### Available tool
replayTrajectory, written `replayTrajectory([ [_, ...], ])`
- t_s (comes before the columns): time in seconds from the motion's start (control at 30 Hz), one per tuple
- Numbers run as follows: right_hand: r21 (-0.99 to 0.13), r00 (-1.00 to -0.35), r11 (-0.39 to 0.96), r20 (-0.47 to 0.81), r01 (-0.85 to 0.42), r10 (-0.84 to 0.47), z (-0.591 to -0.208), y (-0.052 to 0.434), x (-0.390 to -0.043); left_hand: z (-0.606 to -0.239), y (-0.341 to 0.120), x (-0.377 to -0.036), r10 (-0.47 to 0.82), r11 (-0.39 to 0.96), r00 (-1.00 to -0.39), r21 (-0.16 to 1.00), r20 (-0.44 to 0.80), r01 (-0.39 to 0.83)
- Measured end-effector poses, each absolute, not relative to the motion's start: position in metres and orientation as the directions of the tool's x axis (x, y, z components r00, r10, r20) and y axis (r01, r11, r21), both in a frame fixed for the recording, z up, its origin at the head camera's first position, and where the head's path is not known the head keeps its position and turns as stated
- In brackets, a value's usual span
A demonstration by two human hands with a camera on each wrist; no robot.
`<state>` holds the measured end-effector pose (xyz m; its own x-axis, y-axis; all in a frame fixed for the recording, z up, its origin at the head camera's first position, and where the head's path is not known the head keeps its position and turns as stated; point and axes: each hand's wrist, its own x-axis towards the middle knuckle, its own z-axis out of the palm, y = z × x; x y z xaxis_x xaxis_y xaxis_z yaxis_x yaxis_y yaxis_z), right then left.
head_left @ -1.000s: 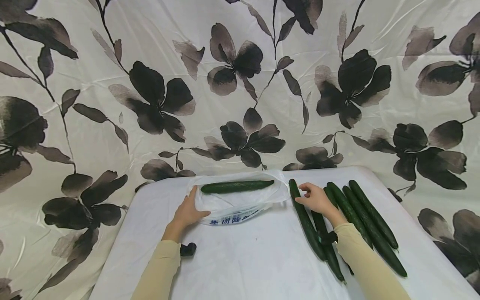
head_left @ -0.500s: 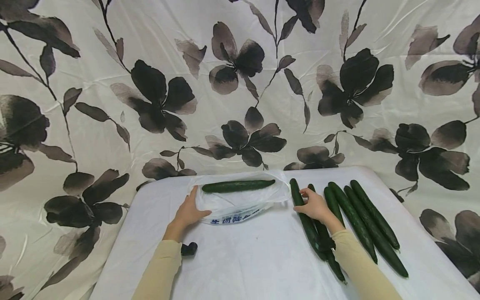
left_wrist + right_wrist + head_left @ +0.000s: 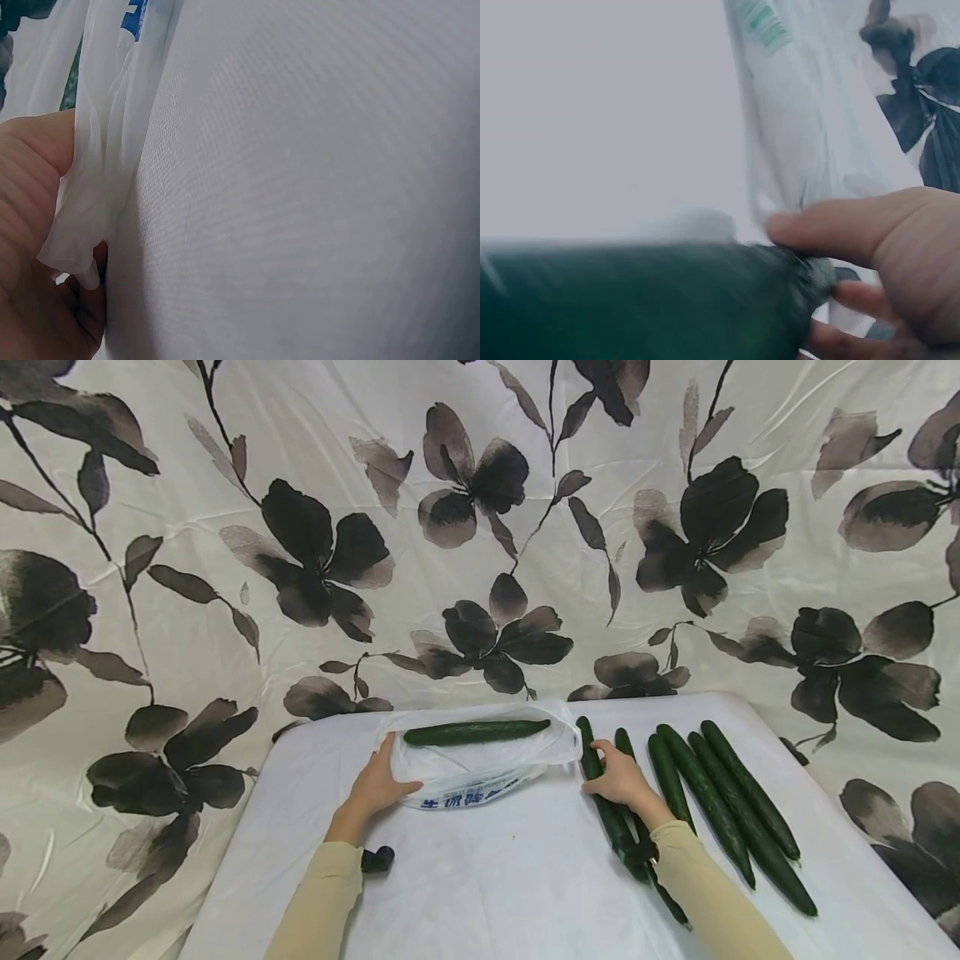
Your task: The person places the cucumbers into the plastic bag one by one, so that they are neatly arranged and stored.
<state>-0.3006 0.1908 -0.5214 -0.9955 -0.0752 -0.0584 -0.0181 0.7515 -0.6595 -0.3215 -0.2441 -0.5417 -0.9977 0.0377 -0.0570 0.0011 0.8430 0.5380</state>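
Your left hand [image 3: 378, 785] pinches the left edge of the white bag [image 3: 480, 768], plastic caught between thumb and fingers. Your right hand [image 3: 622, 779] grips the leftmost loose cucumber [image 3: 612, 820] toward its far end, thumb on the left side (right wrist view blurry). That one's just right of the bag. Bagged cucumber [image 3: 477, 732] lies left-to-right in the opening; five more cucumbers [image 3: 711, 802] sit farther right on the white table [image 3: 480, 893].
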Motion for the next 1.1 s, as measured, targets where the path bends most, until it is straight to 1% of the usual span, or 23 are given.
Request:
replayTrajectory([
  [0.1, -0.712, -0.997, 0.702, -0.067, 0.026, -0.031, -0.523, 0.188, -0.300, -0.543, -0.244, -0.322, 0.037, 0.841, -0.998, 0.541, -0.048, 0.005],
  [0.27, -0.815, -0.993, 0.569, -0.119, 0.105, 0.012, -0.519, 0.187, -0.297, -0.544, -0.244, -0.322, 0.038, 0.839, -0.998, 0.543, -0.043, 0.008],
  [0.4, -0.862, -0.993, 0.494, -0.112, 0.114, 0.034, -0.508, 0.189, -0.297, -0.544, -0.244, -0.321, 0.042, 0.841, -0.998, 0.540, -0.042, 0.013],
  [0.5, -0.882, -0.996, 0.464, -0.074, 0.086, 0.044, -0.496, 0.191, -0.296, -0.544, -0.244, -0.321, 0.043, 0.841, -0.998, 0.541, -0.041, 0.014],
  [0.67, -0.884, -0.998, 0.468, 0.046, -0.025, 0.035, -0.475, 0.190, -0.297, -0.544, -0.245, -0.320, 0.044, 0.836, -0.998, 0.549, -0.041, 0.014],
  [0.77, -0.852, -0.987, 0.507, 0.159, -0.131, 0.013, -0.465, 0.187, -0.297, -0.545, -0.246, -0.318, 0.049, 0.837, -0.998, 0.547, -0.045, 0.017],
  [0.93, -0.748, -0.933, 0.579, 0.355, -0.325, -0.064, -0.448, 0.177, -0.298, -0.546, -0.246, -0.319, 0.046, 0.837, -0.998, 0.547, -0.043, 0.015],
  [1.0, -0.711, -0.909, 0.590, 0.405, -0.382, -0.100, -0.442, 0.171, -0.298, -0.545, -0.246, -0.320, 0.043, 0.837, -0.998, 0.546, -0.039, 0.015],
  [1.1, -0.678, -0.884, 0.591, 0.444, -0.438, -0.146, -0.433, 0.162, -0.300, -0.545, -0.246, -0.321, 0.044, 0.839, -0.999, 0.543, -0.032, 0.020],
])
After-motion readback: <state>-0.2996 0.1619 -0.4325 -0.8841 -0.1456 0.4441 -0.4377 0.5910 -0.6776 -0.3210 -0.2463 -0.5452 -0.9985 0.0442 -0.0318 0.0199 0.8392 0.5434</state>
